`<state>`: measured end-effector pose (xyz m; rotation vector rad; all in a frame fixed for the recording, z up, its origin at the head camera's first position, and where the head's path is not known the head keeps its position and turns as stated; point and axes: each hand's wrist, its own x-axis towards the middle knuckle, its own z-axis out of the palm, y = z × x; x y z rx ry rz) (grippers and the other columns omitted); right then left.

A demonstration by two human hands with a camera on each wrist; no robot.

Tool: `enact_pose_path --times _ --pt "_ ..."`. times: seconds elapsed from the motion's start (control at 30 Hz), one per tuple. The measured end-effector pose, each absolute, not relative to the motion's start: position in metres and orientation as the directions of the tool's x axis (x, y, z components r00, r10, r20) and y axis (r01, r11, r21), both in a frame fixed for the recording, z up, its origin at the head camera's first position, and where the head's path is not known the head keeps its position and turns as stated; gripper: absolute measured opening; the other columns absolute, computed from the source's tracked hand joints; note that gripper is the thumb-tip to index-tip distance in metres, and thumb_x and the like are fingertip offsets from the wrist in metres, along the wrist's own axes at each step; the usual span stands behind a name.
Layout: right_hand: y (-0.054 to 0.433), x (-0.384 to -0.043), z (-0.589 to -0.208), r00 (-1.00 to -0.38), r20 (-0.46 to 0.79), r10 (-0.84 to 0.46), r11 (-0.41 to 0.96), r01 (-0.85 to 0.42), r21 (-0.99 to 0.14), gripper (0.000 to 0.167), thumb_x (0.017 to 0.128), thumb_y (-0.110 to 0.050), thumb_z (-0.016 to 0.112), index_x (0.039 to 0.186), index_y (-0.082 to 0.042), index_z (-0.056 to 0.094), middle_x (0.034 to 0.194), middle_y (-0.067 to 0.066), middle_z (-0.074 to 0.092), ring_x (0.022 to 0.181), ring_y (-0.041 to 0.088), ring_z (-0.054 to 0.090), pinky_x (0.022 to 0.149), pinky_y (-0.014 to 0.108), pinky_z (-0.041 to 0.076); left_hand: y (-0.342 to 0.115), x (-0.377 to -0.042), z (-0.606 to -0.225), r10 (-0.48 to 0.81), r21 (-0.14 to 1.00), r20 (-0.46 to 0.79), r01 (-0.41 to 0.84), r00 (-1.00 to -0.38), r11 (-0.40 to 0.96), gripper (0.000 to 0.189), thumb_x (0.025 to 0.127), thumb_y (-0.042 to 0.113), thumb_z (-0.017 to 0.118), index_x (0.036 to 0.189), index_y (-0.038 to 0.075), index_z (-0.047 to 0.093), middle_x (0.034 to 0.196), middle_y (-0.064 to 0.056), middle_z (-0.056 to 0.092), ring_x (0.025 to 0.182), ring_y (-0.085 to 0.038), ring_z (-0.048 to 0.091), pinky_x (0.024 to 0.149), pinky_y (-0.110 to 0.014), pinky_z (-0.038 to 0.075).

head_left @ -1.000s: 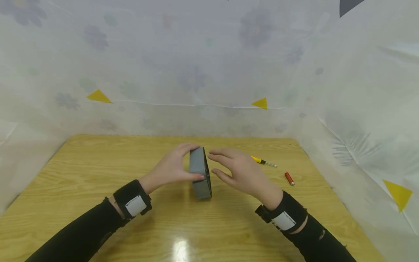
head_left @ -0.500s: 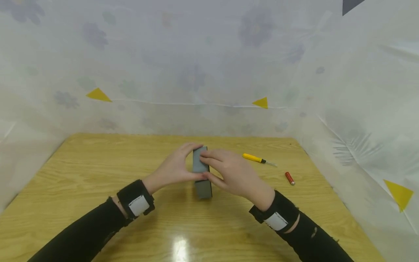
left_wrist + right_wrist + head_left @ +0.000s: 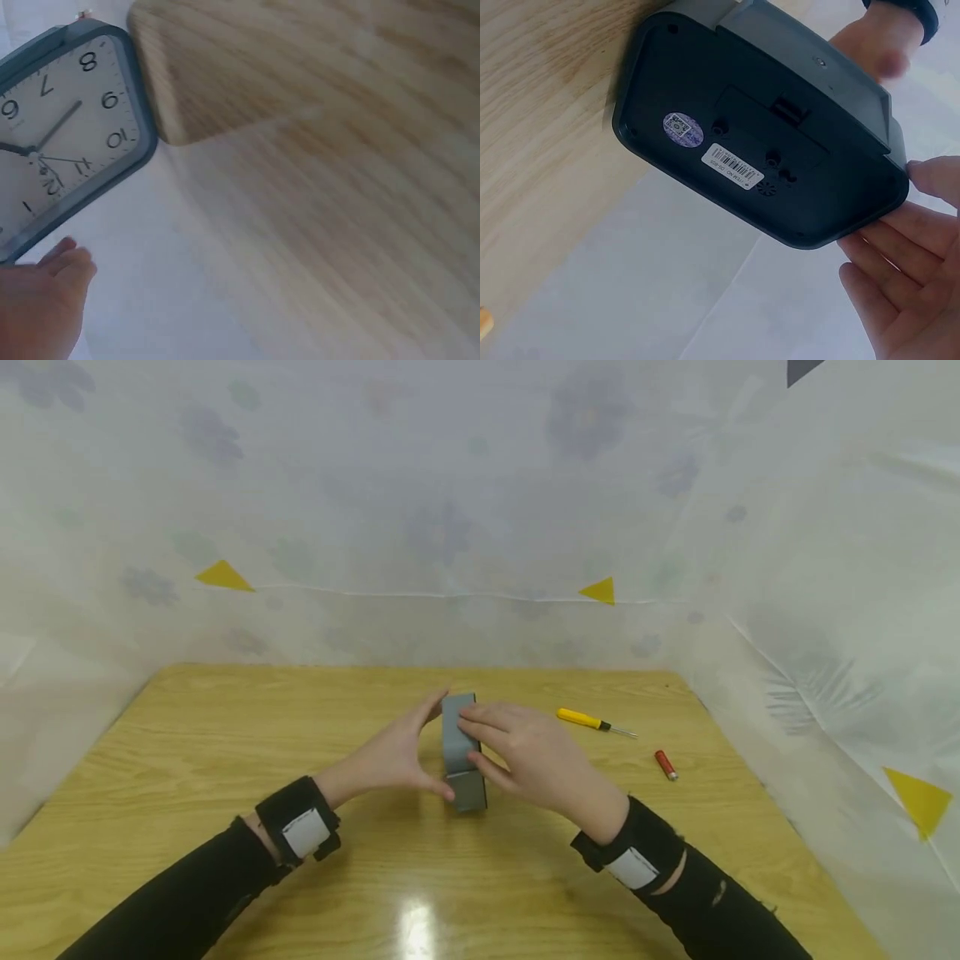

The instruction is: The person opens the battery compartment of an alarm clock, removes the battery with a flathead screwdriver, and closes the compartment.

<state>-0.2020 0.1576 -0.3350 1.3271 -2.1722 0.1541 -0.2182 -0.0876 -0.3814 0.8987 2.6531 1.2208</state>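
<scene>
A grey-blue alarm clock (image 3: 457, 731) stands on the wooden table with its dial to the left and its back to the right. In the left wrist view the white clock dial (image 3: 75, 139) shows numerals and dark hands. My right hand (image 3: 536, 756) holds the clock by its upper part, thumb and fingertips on the casing. Beside the dial side is my left hand (image 3: 393, 752), fingers and thumb spread around the clock and seemingly off it. On the dark clock back (image 3: 757, 142) are a battery cover, knobs, a barcode label and a purple sticker.
To the right of the hands lies a yellow-handled screwdriver (image 3: 592, 721). A red battery (image 3: 666, 765) is further right, near the edge of the table (image 3: 225, 718). Pale flowered sheeting (image 3: 450, 510) with yellow triangles hangs behind and at both sides.
The right hand has moved left onto the clock, and the clock has turned slightly, hiding its back from the head view. The left hand has let go and spread its fingers.
</scene>
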Motion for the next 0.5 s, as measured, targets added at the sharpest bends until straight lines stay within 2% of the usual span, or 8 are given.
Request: enact_pose_path --times 0.27,0.5 --pt "0.158 -0.199 -0.337 -0.338 0.535 -0.774 0.503 -0.842 0.196 0.043 0.093 -0.026 0.084 0.129 -0.003 0.076 0.130 0.010 0.077 0.119 0.026 0.074 0.100 0.039 0.061 -0.088 -0.228 -0.409 0.641 0.770 0.016 0.418 -0.767 0.481 0.131 0.074 0.026 0.098 0.167 -0.008 0.012 0.171 -0.031 0.024 0.159 -0.048 0.026 0.129 -0.064 0.024" --pt "0.160 -0.198 -0.336 -0.356 0.526 -0.772 0.507 -0.845 0.172 0.042 0.094 -0.026 0.083 0.128 -0.004 0.076 0.131 0.010 0.076 0.119 0.026 0.074 0.100 0.039 0.062 -0.082 -0.228 -0.420 0.669 0.756 0.029 0.454 -0.742 0.471 0.125 0.076 0.024 0.098 0.165 -0.009 0.016 0.168 -0.028 0.033 0.157 -0.043 0.035 0.130 -0.058 0.026"
